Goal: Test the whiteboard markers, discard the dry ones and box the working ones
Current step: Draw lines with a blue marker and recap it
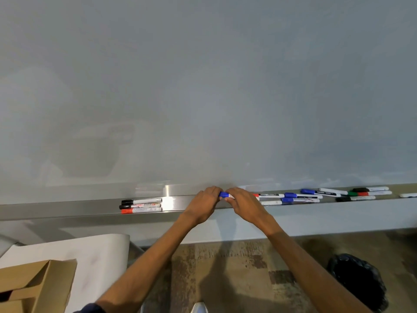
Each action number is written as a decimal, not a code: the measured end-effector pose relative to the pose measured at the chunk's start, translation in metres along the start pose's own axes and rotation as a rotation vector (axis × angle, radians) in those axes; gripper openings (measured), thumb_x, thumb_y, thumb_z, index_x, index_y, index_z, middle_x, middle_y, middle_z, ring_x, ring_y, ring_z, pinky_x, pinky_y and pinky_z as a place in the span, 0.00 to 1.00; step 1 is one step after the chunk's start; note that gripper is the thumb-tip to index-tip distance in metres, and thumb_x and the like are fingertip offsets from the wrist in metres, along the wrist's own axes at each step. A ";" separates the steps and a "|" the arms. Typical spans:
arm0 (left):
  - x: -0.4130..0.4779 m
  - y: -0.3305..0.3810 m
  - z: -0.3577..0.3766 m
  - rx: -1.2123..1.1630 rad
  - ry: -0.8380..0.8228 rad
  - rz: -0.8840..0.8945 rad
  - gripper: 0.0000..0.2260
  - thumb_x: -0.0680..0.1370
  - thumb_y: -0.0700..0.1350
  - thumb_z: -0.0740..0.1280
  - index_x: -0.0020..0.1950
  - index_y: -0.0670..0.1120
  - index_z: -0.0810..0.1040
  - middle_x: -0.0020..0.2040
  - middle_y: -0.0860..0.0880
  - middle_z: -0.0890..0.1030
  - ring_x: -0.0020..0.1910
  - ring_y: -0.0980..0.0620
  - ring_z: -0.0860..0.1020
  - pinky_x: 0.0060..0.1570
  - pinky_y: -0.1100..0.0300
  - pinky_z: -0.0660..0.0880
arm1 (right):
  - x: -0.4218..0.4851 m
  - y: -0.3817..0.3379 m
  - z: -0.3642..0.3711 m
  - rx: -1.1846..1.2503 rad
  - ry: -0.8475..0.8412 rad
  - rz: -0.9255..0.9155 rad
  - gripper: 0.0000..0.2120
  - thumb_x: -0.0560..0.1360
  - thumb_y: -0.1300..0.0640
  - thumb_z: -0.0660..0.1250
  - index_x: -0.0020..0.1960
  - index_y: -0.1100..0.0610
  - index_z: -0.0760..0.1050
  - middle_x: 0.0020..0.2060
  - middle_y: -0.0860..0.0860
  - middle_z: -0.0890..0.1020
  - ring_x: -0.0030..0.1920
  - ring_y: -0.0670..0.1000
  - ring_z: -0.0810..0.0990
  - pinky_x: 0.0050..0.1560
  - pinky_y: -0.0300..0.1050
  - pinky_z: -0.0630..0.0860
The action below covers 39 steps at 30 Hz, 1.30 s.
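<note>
While a cardboard box sits open at lower left and a black-lined bin stands at lower right, the left hand and right hand meet over the tray, fingers curled round one blue marker between them. Other markers lie along the tray, under the whiteboard.

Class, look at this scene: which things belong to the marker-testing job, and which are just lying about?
Job: held blue marker, trio of markers, row of markers, whiteboard, box, bin.
Just there: tray, table, carpet, shoe.
</note>
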<state>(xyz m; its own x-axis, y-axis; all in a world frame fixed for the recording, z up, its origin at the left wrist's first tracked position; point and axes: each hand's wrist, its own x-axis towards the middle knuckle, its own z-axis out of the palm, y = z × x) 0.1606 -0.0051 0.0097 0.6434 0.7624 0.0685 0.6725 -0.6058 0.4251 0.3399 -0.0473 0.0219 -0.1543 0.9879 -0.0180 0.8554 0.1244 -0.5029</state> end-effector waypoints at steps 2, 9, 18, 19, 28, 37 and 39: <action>-0.002 -0.004 -0.009 0.012 0.033 0.018 0.11 0.83 0.41 0.60 0.64 0.44 0.73 0.58 0.44 0.79 0.52 0.46 0.78 0.54 0.53 0.75 | 0.001 -0.006 -0.004 -0.053 0.008 -0.039 0.15 0.83 0.50 0.60 0.65 0.56 0.75 0.57 0.54 0.81 0.53 0.54 0.80 0.52 0.41 0.72; -0.012 -0.005 -0.035 -0.039 0.090 0.086 0.13 0.82 0.37 0.59 0.65 0.43 0.74 0.58 0.44 0.80 0.53 0.46 0.78 0.52 0.60 0.72 | 0.003 -0.022 -0.019 -0.275 0.069 -0.151 0.18 0.83 0.44 0.54 0.62 0.54 0.74 0.48 0.53 0.84 0.42 0.54 0.82 0.40 0.40 0.66; -0.026 -0.005 -0.050 -0.051 0.117 0.102 0.15 0.79 0.32 0.59 0.65 0.41 0.75 0.55 0.42 0.80 0.48 0.46 0.78 0.49 0.62 0.70 | 0.008 -0.037 -0.019 -0.374 -0.015 -0.149 0.20 0.83 0.45 0.53 0.63 0.57 0.73 0.43 0.57 0.83 0.37 0.56 0.77 0.39 0.44 0.67; -0.027 -0.004 -0.052 -0.054 0.114 0.100 0.15 0.79 0.32 0.59 0.65 0.41 0.75 0.55 0.42 0.80 0.48 0.46 0.79 0.49 0.61 0.72 | 0.009 -0.039 -0.020 -0.376 -0.021 -0.146 0.20 0.83 0.45 0.53 0.63 0.57 0.73 0.43 0.58 0.83 0.38 0.57 0.78 0.39 0.45 0.68; -0.030 -0.018 -0.075 -0.088 0.213 0.039 0.11 0.81 0.35 0.62 0.62 0.41 0.76 0.52 0.44 0.80 0.48 0.45 0.80 0.46 0.60 0.72 | 0.008 -0.044 -0.037 -0.254 -0.057 -0.048 0.18 0.84 0.44 0.54 0.44 0.56 0.71 0.30 0.50 0.71 0.30 0.50 0.68 0.31 0.41 0.61; -0.023 0.007 -0.106 -0.234 0.395 -0.106 0.11 0.85 0.50 0.51 0.59 0.47 0.69 0.43 0.49 0.74 0.35 0.51 0.73 0.38 0.55 0.71 | 0.035 -0.084 -0.057 0.000 0.292 -0.047 0.23 0.79 0.35 0.51 0.53 0.52 0.74 0.30 0.49 0.75 0.30 0.51 0.75 0.32 0.45 0.71; -0.021 0.014 -0.114 -0.272 0.469 -0.112 0.10 0.85 0.50 0.51 0.53 0.48 0.68 0.40 0.50 0.72 0.34 0.51 0.70 0.36 0.57 0.69 | 0.040 -0.093 -0.065 0.075 0.365 -0.036 0.21 0.80 0.36 0.53 0.52 0.53 0.72 0.31 0.49 0.76 0.31 0.51 0.76 0.33 0.45 0.73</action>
<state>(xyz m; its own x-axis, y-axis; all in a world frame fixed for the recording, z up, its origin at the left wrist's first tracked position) 0.1148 -0.0033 0.1171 0.3000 0.8762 0.3772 0.5689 -0.4818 0.6665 0.2860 -0.0138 0.1238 0.0144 0.9529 0.3030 0.8122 0.1656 -0.5594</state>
